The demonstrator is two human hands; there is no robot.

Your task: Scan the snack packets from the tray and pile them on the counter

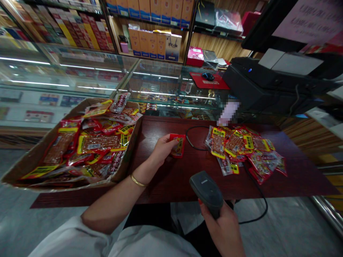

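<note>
Head view: a person stands at a dark red-brown table [166, 182], each hand occupied.
Left hand [162, 151]: reaches over the middle of the table, thumb and fingers clamped on the near left edge of a small red packet [178, 146]; a gold bracelet [138, 181] circles the wrist.
Small red packet: between the box and the loose pile; whether it touches the tabletop cannot be told.
Right hand [226, 228]: fingers closed around the handle of a dark scanner [206, 189], at the table's near edge.
Scanner: head tilted up and to the left, pointing towards the area near the small red packet, well apart from it.
Cardboard box [26, 162]: at the table's left end, filled with red-and-yellow packets [99, 142] lying at mixed angles, some clear-wrapped.
Loose pile [235, 142]: similar packets overlapping on the right half of the table.
Black cable [265, 208]: curves past the pile and over the near edge, back towards the right hand.
Glass counter [158, 73]: behind the table; a black mouse [207, 76] rests there on a red mat [197, 81].
</note>
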